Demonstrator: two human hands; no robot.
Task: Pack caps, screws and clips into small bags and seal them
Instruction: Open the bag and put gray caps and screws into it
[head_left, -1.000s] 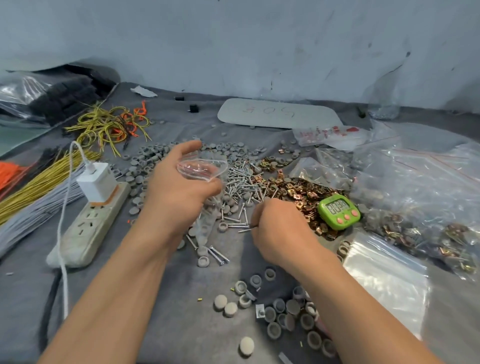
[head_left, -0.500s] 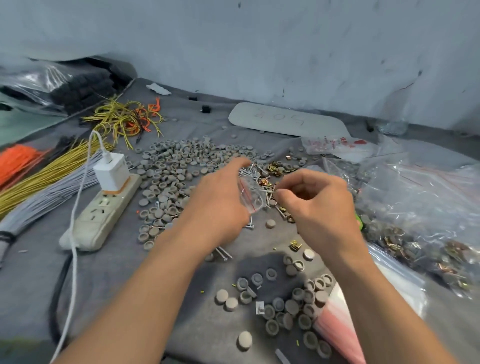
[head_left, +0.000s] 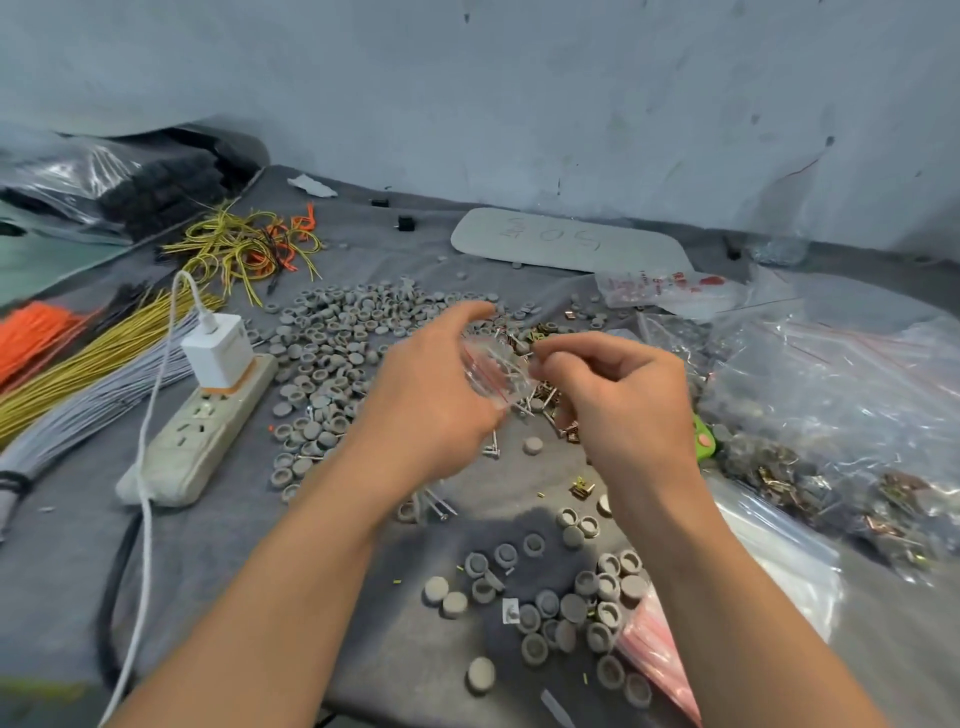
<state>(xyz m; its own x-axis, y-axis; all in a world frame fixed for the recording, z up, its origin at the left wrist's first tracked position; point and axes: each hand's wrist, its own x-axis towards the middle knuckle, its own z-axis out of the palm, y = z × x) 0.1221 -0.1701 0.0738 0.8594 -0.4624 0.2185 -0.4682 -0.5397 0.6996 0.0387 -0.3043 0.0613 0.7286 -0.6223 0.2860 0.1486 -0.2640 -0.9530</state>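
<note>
Left hand (head_left: 431, 400): centre frame, fingers curled round small clear zip-top bag with red seal line (head_left: 496, 371), gripping it above the cloth.
Right hand (head_left: 623, 410): 3 o'clock of bag, fingers curled, thumb and forefinger pinching at bag's right edge.
Hands: close together, both on bag.
Bag contents: thin silver screws (head_left: 511, 364) showing through plastic, count unclear.
Grey round plastic caps (head_left: 337, 353): big pile at 10 o'clock of hands; smaller scatter at 6 o'clock.
Brass metal clips (head_left: 550, 397): loose under hands, partly hidden.
White power strip with white charger plugged in (head_left: 202, 436): 9 o'clock.
Yellow wire bundle (head_left: 93, 358): far 9 o'clock.
Large clear plastic bags (head_left: 831, 395): 3 o'clock.
Grey cloth surface (head_left: 260, 545): under everything.
</note>
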